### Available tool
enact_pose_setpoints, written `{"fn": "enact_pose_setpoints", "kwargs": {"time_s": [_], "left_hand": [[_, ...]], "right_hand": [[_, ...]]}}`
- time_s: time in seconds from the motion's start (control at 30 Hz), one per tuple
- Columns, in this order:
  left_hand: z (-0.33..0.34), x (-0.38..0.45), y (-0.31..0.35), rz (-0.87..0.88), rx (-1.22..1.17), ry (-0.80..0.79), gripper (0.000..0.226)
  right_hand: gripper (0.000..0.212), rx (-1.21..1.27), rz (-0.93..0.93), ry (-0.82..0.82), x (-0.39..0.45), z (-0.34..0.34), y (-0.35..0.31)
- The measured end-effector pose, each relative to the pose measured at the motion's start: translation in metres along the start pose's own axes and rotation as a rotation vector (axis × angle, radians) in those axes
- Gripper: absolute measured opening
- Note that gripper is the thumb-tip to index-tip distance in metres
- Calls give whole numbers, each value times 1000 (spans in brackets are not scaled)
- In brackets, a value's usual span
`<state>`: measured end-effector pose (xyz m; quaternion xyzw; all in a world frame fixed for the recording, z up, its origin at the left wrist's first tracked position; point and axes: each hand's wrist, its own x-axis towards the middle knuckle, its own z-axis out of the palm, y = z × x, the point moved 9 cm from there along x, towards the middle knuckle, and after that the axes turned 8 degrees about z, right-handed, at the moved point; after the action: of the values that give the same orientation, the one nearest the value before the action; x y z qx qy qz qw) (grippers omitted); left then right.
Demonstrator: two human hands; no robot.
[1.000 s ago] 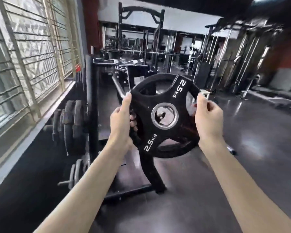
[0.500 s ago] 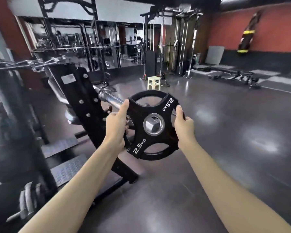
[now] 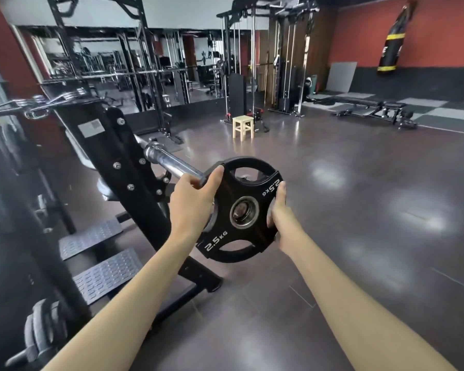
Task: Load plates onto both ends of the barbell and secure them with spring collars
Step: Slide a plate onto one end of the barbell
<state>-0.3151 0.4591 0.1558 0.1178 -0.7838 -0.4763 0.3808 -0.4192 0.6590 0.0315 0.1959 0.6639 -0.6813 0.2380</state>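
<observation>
A black 2.5 kg plate [image 3: 249,231] with three grip holes and a steel centre ring is held upright in both hands. My left hand [image 3: 193,202] grips its upper left rim and my right hand [image 3: 277,210] grips its right rim. The chrome sleeve of the barbell [image 3: 172,162] sticks out from the black rack upright [image 3: 129,167] toward me. Its end lies behind the plate's upper left edge, hidden by my left hand. The plate's centre hole sits lower right of the sleeve's end. No spring collar is in view.
Stored plates [image 3: 43,336] hang on pegs at the lower left. Ribbed steel steps [image 3: 102,269] lie by the rack base. A small wooden stool [image 3: 243,127] stands on the open dark floor, with a cable machine [image 3: 265,62], a bench [image 3: 373,108] and a punching bag [image 3: 391,36] behind.
My view swung right from the window and plate storage to the bar's end. The plate, gripped in both hands throughout, came in close to the sleeve's tip.
</observation>
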Motion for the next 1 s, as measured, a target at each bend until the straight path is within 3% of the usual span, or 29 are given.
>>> {"fn": "enact_pose_setpoints", "kwargs": {"time_s": [0.13,0.23,0.37,0.57,0.7,1.0], "left_hand": [[-3,0,7,72,151,69,49],[-3,-1,19,146,244,102,44],[0,-12,36,341,334,83,48],[-1,-13,45,390,330,90,50],[7,-21,45,437,326,84,50],[-17,40,0,243,336,63,45]], "right_hand": [[95,-107,82,-99,-1,-3,-3],[93,-40,151,-248,-6,2,-6],[108,96,123,-456,-12,18,-7],[123,115,121,-421,-5,24,-12],[114,140,94,-405,-1,33,-18],[99,13,54,-315,4,70,-55]]}}
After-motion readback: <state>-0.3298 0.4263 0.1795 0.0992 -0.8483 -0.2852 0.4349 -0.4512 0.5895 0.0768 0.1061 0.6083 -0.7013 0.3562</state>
